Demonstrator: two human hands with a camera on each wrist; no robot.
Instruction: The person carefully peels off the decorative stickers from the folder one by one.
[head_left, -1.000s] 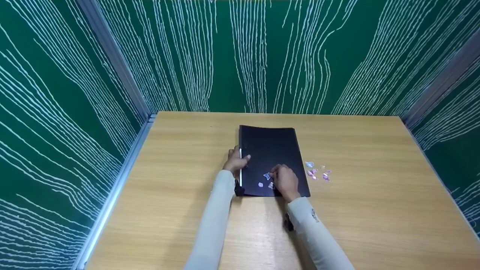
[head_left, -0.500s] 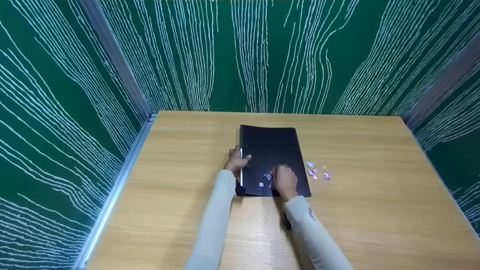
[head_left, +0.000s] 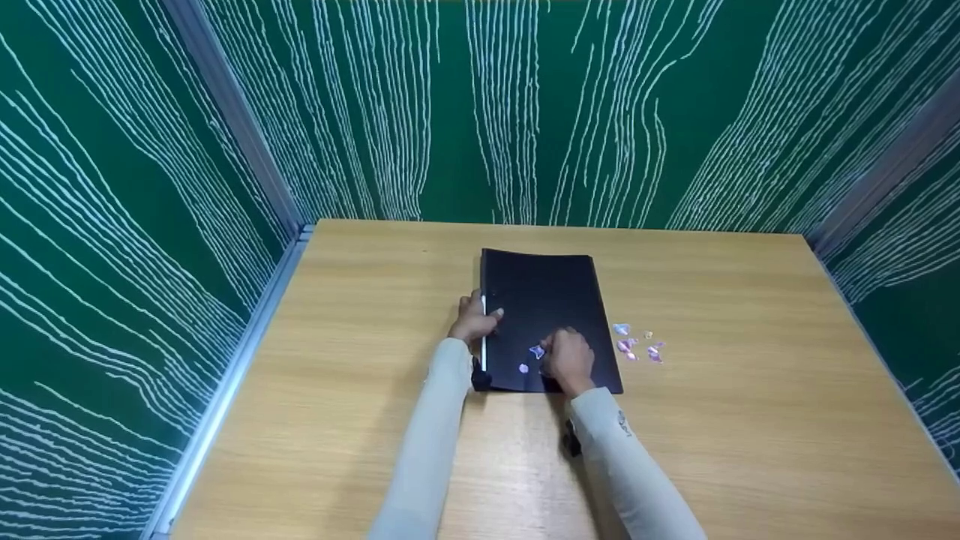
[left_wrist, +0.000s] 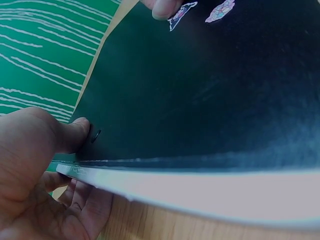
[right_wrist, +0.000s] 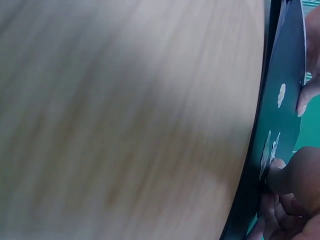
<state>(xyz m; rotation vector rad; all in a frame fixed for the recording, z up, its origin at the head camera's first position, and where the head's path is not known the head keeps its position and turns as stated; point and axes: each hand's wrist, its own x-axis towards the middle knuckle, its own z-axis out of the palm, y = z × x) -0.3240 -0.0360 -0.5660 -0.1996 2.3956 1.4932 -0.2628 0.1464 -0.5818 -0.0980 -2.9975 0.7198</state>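
A black folder (head_left: 540,292) with a white strip (head_left: 484,352) along its left edge lies on the table. My left hand (head_left: 475,322) grips that edge, thumb on the cover and fingers beneath, as the left wrist view shows. Over the lower part of the cover, my right hand (head_left: 570,356) is curled, its thumb touching the cover beside the stickers in the right wrist view. A butterfly-shaped sticker (head_left: 537,351) is just left of this hand. A small roundish sticker (head_left: 523,368) sits lower left. Another sticker (right_wrist: 265,155) near the thumb is mostly hidden in the head view.
Several loose shiny stickers (head_left: 626,347) lie on the wooden table (head_left: 750,390), right of the folder. Green walls (head_left: 450,112) with white wavy lines stand behind and on both sides. A metal rail (head_left: 225,405) runs along the left side.
My right hand has shifted slightly over the cover, hiding the sticker at its lower left that showed a second ago. The left hand keeps its grip on the folder's edge.
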